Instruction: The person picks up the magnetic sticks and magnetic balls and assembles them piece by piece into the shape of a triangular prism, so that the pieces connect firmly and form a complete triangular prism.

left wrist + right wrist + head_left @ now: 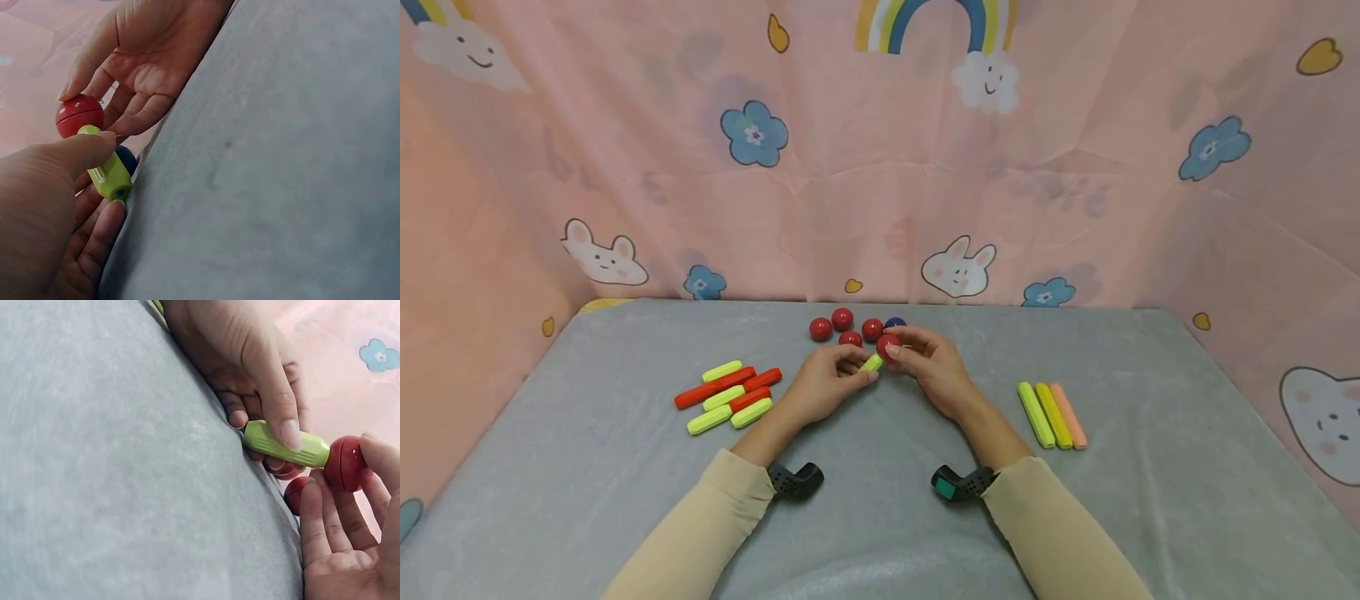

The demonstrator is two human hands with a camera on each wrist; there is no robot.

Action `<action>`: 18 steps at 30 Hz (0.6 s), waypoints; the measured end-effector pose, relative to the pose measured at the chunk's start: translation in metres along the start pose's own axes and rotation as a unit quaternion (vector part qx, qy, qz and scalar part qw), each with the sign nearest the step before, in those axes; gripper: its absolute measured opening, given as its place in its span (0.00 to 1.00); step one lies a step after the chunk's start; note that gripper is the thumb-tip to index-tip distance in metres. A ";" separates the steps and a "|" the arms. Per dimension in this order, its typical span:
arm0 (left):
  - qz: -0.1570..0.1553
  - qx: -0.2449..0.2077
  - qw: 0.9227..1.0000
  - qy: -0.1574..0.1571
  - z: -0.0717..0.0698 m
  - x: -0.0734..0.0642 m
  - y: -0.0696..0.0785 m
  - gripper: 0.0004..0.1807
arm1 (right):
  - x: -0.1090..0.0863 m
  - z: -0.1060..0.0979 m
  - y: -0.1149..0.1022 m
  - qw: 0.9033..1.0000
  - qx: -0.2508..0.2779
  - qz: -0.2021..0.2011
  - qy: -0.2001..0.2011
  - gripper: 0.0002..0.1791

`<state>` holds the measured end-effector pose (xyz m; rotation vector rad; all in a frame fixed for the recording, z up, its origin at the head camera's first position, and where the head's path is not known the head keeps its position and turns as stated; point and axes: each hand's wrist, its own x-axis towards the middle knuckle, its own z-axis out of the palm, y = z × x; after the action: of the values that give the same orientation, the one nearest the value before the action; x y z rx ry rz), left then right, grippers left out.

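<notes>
Right between the hands, a short lime-green faceted rod [269,441] runs its long axis up and rightward in the head view, its far end meeting a glossy red ball [345,464]. The left hand [826,385] pinches the rod between thumb and fingers, and the right hand [938,372] holds the ball by thumb and fingertips, both just nearer than the loose red balls [842,318] on the grey cloth-covered surface [880,500].

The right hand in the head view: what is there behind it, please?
Behind the right hand, the top of a blue ball and gray cloth show; the ball's lower part is covered. Anything else fully hidden there cannot be told.
</notes>
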<state>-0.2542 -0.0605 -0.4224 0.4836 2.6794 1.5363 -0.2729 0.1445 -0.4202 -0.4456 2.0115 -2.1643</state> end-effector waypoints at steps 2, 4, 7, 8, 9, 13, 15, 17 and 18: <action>0.000 0.000 1.000 -0.001 0.000 0.000 0.000 0.15 | 0.000 0.000 0.000 1.000 -0.005 0.002 0.002 0.22; 0.002 0.002 1.000 -0.001 0.000 -0.001 0.001 0.15 | -0.001 0.000 0.000 1.000 -0.016 0.002 0.004 0.21; 0.003 0.002 1.000 -0.002 0.000 -0.001 0.001 0.15 | -0.002 0.001 0.001 0.999 -0.053 -0.006 0.001 0.21; 0.003 0.002 1.000 -0.002 0.000 -0.001 0.001 0.15 | -0.002 0.001 0.001 0.998 -0.069 -0.011 0.000 0.21; 0.004 0.000 1.000 -0.001 0.000 -0.001 0.001 0.15 | -0.002 0.001 0.001 0.996 -0.083 -0.016 -0.003 0.21; 0.003 -0.027 0.999 0.029 0.000 0.000 -0.002 0.13 | -0.003 0.002 0.002 0.992 -0.125 -0.031 -0.003 0.20; -0.001 -0.049 0.998 0.050 0.000 0.000 -0.003 0.13 | -0.002 0.003 0.002 0.990 -0.134 -0.034 -0.001 0.19; -0.005 -0.067 0.995 0.068 -0.001 0.000 -0.004 0.13 | -0.001 0.004 0.004 0.989 -0.145 -0.039 0.001 0.19; -0.006 -0.075 0.995 0.072 -0.001 0.000 -0.005 0.13 | -0.001 0.004 0.004 0.988 -0.151 -0.043 0.000 0.19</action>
<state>-0.2555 -0.0636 -0.4260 0.3626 2.6323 1.8190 -0.2706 0.1409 -0.4238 -0.5811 2.3718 -1.9052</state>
